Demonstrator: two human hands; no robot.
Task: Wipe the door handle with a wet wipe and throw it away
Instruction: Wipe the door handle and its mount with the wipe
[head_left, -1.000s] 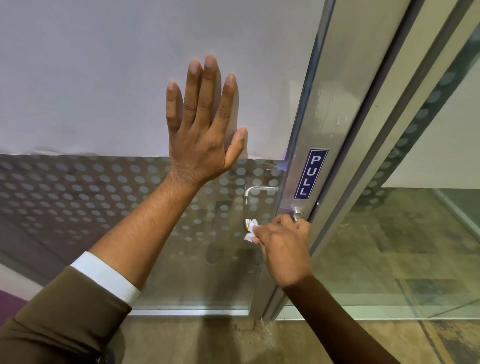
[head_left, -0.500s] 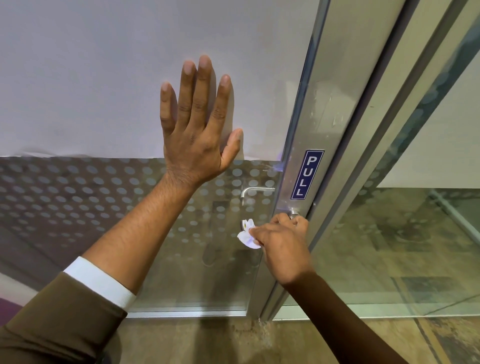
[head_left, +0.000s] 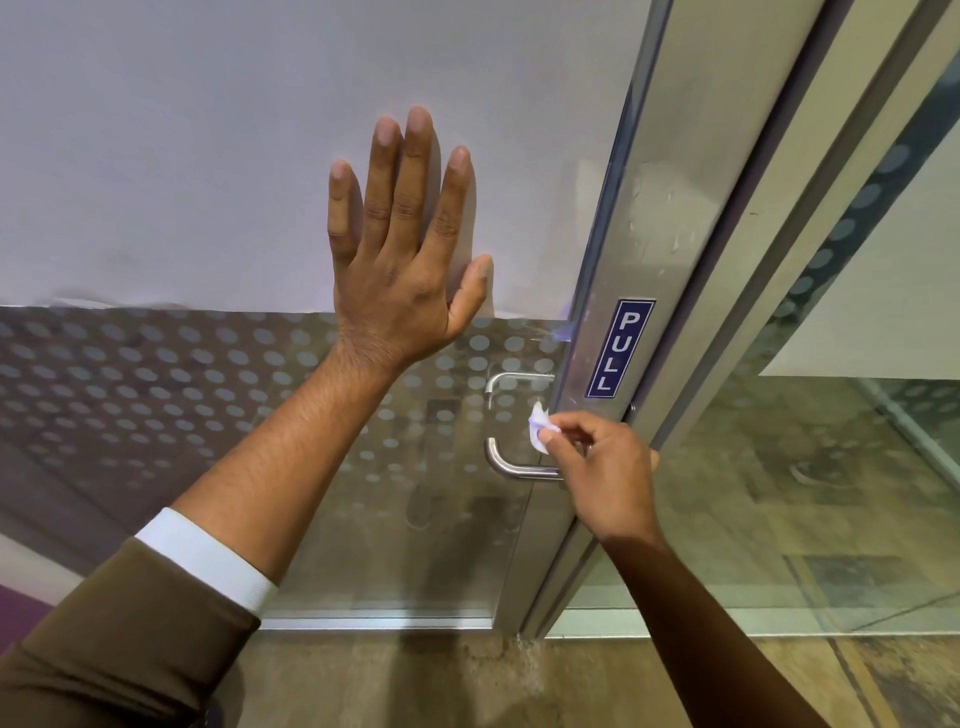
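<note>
A curved steel door handle (head_left: 506, 464) juts from the metal stile of a glass door, low at centre right. My right hand (head_left: 602, 475) pinches a small crumpled white wet wipe (head_left: 540, 422) between thumb and fingertips, just above the handle's bar near the stile and apart from the bar. My left hand (head_left: 402, 260) lies flat with fingers spread on the white frosted upper panel of the door (head_left: 208, 156), up and to the left of the handle. A second handle (head_left: 511, 379) shows through the glass on the far side.
A blue PULL sticker (head_left: 620, 348) sits on the stile above the handle. The lower glass carries a grey dot pattern (head_left: 156, 374). To the right stand the metal door frame (head_left: 769, 260) and a fixed glass pane (head_left: 831, 493). Brown stone floor (head_left: 415, 680) lies below.
My right hand has let go of the handle's bar and lifted slightly with the wipe, so the curved bar now shows. My left hand has stayed pressed on the door.
</note>
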